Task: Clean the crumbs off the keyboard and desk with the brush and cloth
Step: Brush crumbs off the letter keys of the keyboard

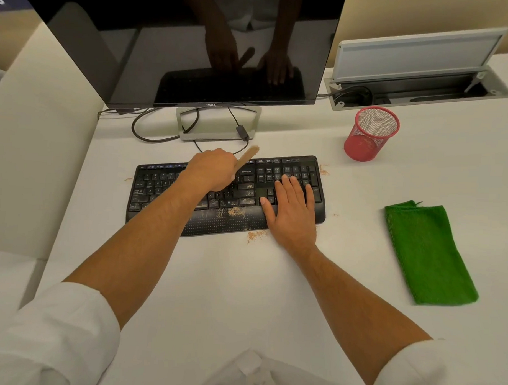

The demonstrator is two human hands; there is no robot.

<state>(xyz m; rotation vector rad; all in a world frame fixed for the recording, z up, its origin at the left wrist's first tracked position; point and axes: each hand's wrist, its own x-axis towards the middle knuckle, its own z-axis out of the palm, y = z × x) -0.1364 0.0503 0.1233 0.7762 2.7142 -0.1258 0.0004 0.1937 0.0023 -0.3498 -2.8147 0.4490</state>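
I've got the left hand curled tight round the brush, over the middle of the black keyboard; only the wooden handle shows, sticking up and away toward the monitor (bristle end is hidden under the fist, so I can't tell if it touches the keys). Right hand lies flat w/ fingers straight and spread, pressing on the keyboard's right end, fingertips on the numpad, heel at the front edge. Crumbs sit on the palm rest and lower keys near the middle, more on the white desk just in front of the keyboard, plus small patches by its left and right-rear corners. Green cloth lies folded on the desk, well apart to the right, nobody touching it. Red mesh cup stands behind it, near the open cable hatch.
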